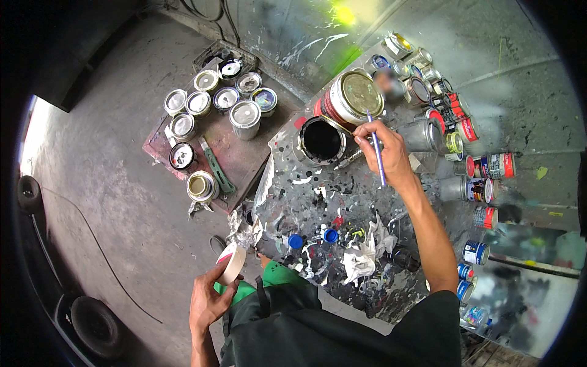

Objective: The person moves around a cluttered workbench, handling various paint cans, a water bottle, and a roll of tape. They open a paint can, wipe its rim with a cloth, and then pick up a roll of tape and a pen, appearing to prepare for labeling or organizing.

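Note:
My left hand (211, 300) grips a roll of cream masking tape (233, 262) low in front of me, away from the table. My right hand (388, 153) is closed around a slim purple-and-white pen (378, 156). Its thumb and fingertips are at the right rim of an open can of black paint (323, 139). Along that rim runs a narrow yellowish strip (337, 124); whether the fingers pinch it I cannot tell. Just behind the can stands a large red-and-white paint tin (361, 96) with a stained lid.
The paint-spattered table (287, 202) bears two blue caps (295, 241) and crumpled paper (361, 260). Many tins (489, 165) line its right side. Lidded cans (244, 116) and a green-handled cutter (217, 168) occupy a low stand at left. Tyres (95, 324) lie on the floor.

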`<act>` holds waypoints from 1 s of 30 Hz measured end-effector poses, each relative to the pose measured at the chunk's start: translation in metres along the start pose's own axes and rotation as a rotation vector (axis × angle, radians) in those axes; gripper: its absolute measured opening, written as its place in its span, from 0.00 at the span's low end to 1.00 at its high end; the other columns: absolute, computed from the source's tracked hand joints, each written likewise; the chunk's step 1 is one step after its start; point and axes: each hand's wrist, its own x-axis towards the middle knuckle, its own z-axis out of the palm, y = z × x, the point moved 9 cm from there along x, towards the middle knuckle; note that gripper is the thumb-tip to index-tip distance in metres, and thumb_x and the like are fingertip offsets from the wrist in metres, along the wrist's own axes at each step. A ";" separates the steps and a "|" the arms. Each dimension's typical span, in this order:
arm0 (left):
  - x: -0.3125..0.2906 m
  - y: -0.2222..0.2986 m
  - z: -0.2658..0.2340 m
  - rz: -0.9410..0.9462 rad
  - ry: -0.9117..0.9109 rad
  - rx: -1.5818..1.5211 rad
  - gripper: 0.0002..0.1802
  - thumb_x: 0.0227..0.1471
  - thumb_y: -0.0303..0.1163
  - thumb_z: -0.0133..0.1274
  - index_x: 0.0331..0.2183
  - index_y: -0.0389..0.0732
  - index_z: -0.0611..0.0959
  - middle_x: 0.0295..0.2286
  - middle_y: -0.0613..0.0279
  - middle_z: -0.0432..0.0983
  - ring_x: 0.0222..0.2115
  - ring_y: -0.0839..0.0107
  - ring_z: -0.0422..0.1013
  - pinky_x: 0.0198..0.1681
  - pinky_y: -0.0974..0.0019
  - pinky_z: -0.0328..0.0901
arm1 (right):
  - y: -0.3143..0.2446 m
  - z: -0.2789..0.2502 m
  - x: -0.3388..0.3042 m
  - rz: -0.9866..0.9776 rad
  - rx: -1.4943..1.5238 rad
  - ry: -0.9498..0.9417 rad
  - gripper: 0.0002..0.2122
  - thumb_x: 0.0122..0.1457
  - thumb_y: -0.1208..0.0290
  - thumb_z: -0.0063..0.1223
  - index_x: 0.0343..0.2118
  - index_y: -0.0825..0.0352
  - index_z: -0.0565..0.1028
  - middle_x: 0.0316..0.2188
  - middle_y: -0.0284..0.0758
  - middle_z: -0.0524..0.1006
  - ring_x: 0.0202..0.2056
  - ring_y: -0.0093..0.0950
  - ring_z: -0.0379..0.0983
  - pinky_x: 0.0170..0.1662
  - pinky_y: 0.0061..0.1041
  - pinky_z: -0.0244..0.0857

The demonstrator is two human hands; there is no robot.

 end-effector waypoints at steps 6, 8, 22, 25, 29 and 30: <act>-0.005 -0.001 0.000 0.026 0.011 -0.041 0.25 0.42 0.25 0.56 0.47 0.33 0.77 0.33 0.50 0.80 0.38 0.67 0.77 0.45 0.65 0.66 | 0.023 -0.001 -0.013 0.150 0.176 0.164 0.05 0.55 0.81 0.55 0.33 0.69 0.70 0.29 0.35 0.77 0.31 0.23 0.74 0.35 0.21 0.68; -0.008 -0.005 0.001 0.021 0.011 -0.063 0.25 0.42 0.24 0.56 0.47 0.32 0.77 0.32 0.52 0.81 0.37 0.68 0.77 0.44 0.65 0.66 | 0.034 -0.002 -0.019 0.213 0.333 0.235 0.05 0.57 0.81 0.54 0.33 0.68 0.69 0.31 0.34 0.77 0.33 0.20 0.74 0.35 0.19 0.68; -0.023 -0.031 -0.005 0.073 0.049 -0.112 0.26 0.40 0.19 0.53 0.47 0.30 0.75 0.28 0.49 0.81 0.33 0.62 0.79 0.50 0.65 0.63 | 0.047 0.001 -0.042 0.529 0.988 0.260 0.08 0.58 0.80 0.52 0.34 0.59 0.66 0.34 0.31 0.76 0.35 0.27 0.77 0.40 0.33 0.73; -0.024 -0.032 -0.008 0.072 0.045 -0.087 0.27 0.41 0.19 0.53 0.48 0.30 0.75 0.29 0.49 0.81 0.34 0.63 0.79 0.45 0.66 0.66 | 0.043 0.002 -0.043 0.532 0.994 0.258 0.08 0.58 0.79 0.52 0.34 0.59 0.66 0.34 0.30 0.75 0.37 0.26 0.76 0.42 0.34 0.72; -0.024 -0.029 -0.009 0.077 0.039 -0.084 0.27 0.41 0.19 0.53 0.48 0.31 0.75 0.29 0.50 0.81 0.34 0.64 0.79 0.44 0.67 0.67 | 0.032 -0.006 -0.040 0.494 0.934 0.291 0.08 0.57 0.79 0.53 0.34 0.60 0.67 0.33 0.30 0.74 0.35 0.23 0.75 0.42 0.31 0.72; -0.025 -0.028 -0.009 0.078 0.044 -0.085 0.27 0.41 0.19 0.53 0.49 0.31 0.75 0.29 0.51 0.81 0.34 0.65 0.79 0.44 0.67 0.67 | 0.031 -0.009 -0.040 0.474 0.879 0.311 0.08 0.57 0.80 0.53 0.34 0.61 0.67 0.33 0.31 0.74 0.35 0.23 0.74 0.42 0.29 0.72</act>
